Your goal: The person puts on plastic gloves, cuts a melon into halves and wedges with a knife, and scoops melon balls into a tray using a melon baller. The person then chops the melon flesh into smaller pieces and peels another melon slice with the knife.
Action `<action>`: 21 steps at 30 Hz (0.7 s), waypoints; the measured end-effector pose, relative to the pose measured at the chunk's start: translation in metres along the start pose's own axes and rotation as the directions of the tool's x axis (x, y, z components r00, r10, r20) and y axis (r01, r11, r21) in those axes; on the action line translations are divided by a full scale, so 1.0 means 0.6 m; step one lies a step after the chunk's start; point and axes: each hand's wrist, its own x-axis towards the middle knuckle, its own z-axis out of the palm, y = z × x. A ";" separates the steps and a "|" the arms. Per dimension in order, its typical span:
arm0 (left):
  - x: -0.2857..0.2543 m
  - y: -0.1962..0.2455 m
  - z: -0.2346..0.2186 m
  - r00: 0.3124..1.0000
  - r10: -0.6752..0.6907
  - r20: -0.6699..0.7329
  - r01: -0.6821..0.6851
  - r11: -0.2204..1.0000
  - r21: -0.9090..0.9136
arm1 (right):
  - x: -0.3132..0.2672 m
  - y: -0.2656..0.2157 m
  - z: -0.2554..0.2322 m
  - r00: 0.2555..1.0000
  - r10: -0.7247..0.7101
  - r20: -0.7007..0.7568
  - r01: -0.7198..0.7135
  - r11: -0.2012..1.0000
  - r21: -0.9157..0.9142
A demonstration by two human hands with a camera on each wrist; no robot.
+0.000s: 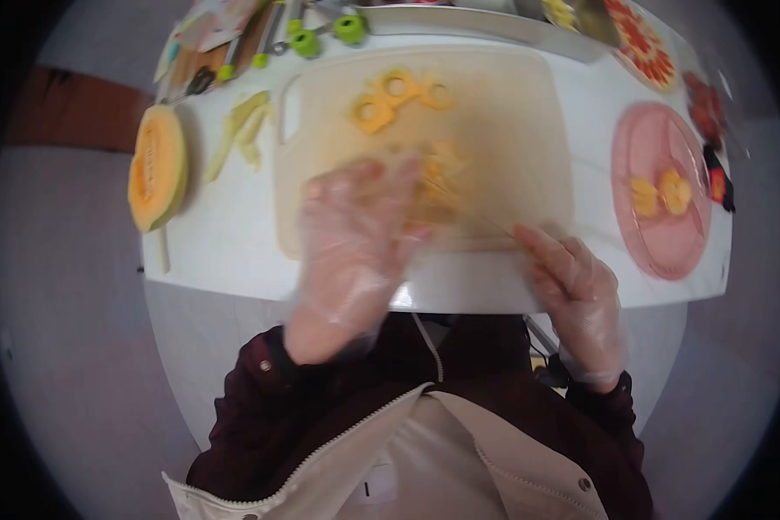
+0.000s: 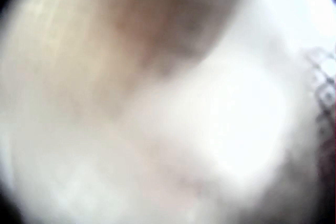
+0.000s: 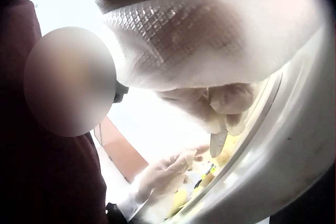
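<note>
Over the front of the cutting board [image 1: 529, 113], my gloved left hand [image 1: 351, 238] is held with fingers spread, blurred, beside small orange melon pieces [image 1: 442, 169]. My gloved right hand [image 1: 576, 290] grips a thin knife [image 1: 485, 224] at the board's front right, its blade pointing toward those pieces. The right wrist view shows the blade [image 3: 217, 144] below the curled fingers of the right hand [image 3: 210, 103], with the left hand [image 3: 163, 176] farther off. Melon pieces with round holes [image 1: 396, 85] lie at the back of the board. The left wrist view is too blurred to read.
Half a melon [image 1: 158, 169] and rind strips [image 1: 238, 130] lie on the left. Green-handled tools [image 1: 305, 42] and a metal tray [image 1: 485, 28] stand behind the board. On the right are a pink plate [image 1: 659, 247] with melon pieces and a plate of red slices [image 1: 641, 43].
</note>
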 end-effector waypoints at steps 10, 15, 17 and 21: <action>-0.049 -0.045 -0.029 0.929 -0.351 0.117 0.365 0.921 -0.134 | -0.007 0.004 0.003 0.978 0.012 0.208 -0.066 0.965 0.255; -0.044 -0.038 -0.030 0.924 -0.358 0.138 0.377 0.912 -0.160 | -0.007 0.004 0.002 0.972 -0.001 0.235 -0.038 0.986 0.163; -0.042 -0.037 -0.028 0.946 -0.300 0.123 0.317 0.936 -0.155 | -0.006 0.002 -0.003 0.976 0.014 0.219 -0.050 0.986 0.156; -0.035 -0.027 -0.023 0.926 -0.348 0.145 0.373 0.900 -0.224 | -0.011 -0.002 -0.001 0.973 0.032 0.227 -0.088 0.967 0.241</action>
